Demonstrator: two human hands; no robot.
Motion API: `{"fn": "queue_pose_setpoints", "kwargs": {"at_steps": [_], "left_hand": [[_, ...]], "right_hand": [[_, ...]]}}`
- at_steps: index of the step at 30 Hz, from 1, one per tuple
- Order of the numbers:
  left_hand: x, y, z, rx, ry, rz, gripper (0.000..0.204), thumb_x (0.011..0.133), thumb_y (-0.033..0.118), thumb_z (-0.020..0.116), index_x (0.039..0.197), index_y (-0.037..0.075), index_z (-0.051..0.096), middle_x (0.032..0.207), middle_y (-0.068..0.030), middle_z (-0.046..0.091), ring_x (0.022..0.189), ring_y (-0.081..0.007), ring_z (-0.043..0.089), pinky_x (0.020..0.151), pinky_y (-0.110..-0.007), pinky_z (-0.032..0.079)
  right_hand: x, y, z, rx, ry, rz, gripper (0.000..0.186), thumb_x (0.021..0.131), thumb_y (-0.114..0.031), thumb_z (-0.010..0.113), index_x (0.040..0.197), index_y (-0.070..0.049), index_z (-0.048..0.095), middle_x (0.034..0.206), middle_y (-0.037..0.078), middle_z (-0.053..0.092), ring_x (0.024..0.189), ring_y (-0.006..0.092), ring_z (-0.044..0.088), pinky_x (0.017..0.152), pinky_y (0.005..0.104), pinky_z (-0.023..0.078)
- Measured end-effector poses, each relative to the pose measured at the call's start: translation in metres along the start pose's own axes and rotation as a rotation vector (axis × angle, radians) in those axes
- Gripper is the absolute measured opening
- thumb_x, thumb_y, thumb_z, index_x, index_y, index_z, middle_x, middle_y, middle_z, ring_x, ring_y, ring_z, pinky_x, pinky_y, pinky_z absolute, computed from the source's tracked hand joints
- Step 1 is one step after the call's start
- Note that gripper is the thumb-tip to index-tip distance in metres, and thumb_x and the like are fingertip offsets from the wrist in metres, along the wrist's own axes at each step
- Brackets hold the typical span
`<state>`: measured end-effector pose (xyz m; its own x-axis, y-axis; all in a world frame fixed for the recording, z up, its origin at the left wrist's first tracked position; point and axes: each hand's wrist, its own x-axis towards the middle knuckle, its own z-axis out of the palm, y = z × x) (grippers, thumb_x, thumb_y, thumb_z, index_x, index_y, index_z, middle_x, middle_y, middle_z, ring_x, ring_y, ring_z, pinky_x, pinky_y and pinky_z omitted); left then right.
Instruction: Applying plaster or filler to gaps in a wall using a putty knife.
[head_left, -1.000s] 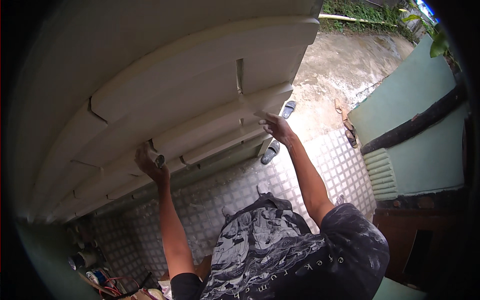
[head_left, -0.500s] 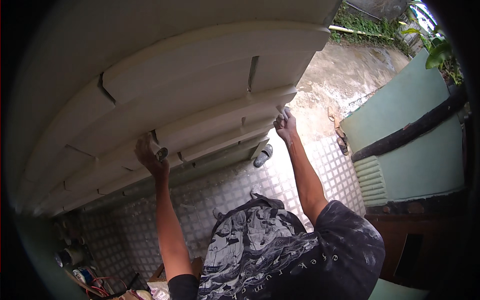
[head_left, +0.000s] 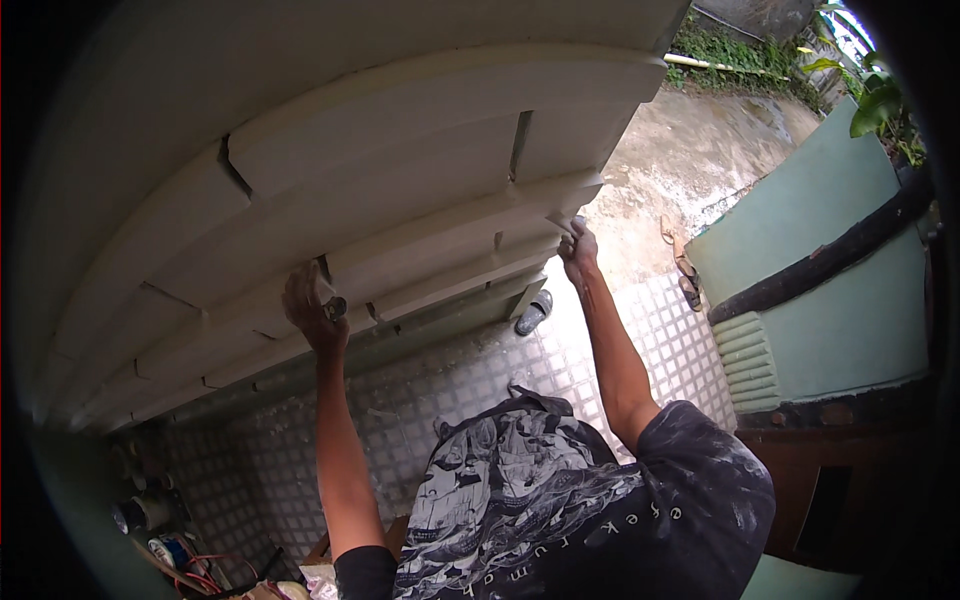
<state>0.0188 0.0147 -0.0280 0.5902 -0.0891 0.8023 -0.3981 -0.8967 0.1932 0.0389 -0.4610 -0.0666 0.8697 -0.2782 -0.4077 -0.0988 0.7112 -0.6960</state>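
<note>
Two hands raised to stepped cornice [head_left: 400,200] | left hand [head_left: 308,305] grips small tool [head_left: 335,307] | right hand [head_left: 578,245] closed on scraper [head_left: 560,224] | moulding largely formed, lower edge seemingly unfinished

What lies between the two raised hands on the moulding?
In the head view, only stepped cream moulding spans from the left hand to the right hand, with a small notch in it.
</note>
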Motion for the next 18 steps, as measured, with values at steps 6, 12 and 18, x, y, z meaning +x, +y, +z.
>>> {"fn": "queue_pose_setpoints", "kwargs": {"at_steps": [6, 12, 18], "left_hand": [[0.0, 0.007, 0.0, -0.039, 0.039, -0.037, 0.054, 0.086, 0.024, 0.045, 0.139, 0.011, 0.043, 0.137, -0.0138, 0.045, 0.131, -0.0356, 0.037, 0.107, -0.055, 0.023], [0.011, 0.015, 0.004, -0.066, 0.025, -0.007, 0.063, 0.077, 0.016, 0.051, 0.139, 0.011, 0.043, 0.138, -0.0166, 0.043, 0.13, -0.0371, 0.037, 0.108, -0.055, 0.022], [0.001, 0.005, -0.011, -0.088, 0.034, -0.012, 0.063, 0.076, 0.015, 0.052, 0.138, 0.011, 0.043, 0.135, -0.0165, 0.045, 0.131, -0.0372, 0.037, 0.108, -0.054, 0.023]], "right_hand": [[-0.035, 0.029, 0.045, -0.435, 0.251, -0.821, 0.036, 0.1, -0.022, 0.037, 0.131, -0.007, 0.045, 0.081, 0.007, 0.055, 0.058, 0.012, 0.05, 0.054, 0.0271, 0.04], [0.009, 0.088, -0.001, -0.787, 0.451, -0.758, 0.057, 0.096, -0.01, 0.037, 0.15, -0.008, 0.02, 0.133, 0.019, 0.052, 0.084, 0.0262, 0.063, 0.076, 0.0335, 0.049], [-0.024, 0.076, 0.05, -0.881, 0.398, -0.972, 0.058, 0.097, -0.014, 0.041, 0.15, -0.012, 0.018, 0.129, 0.017, 0.052, 0.102, 0.0314, 0.059, 0.08, 0.0422, 0.048]]}}
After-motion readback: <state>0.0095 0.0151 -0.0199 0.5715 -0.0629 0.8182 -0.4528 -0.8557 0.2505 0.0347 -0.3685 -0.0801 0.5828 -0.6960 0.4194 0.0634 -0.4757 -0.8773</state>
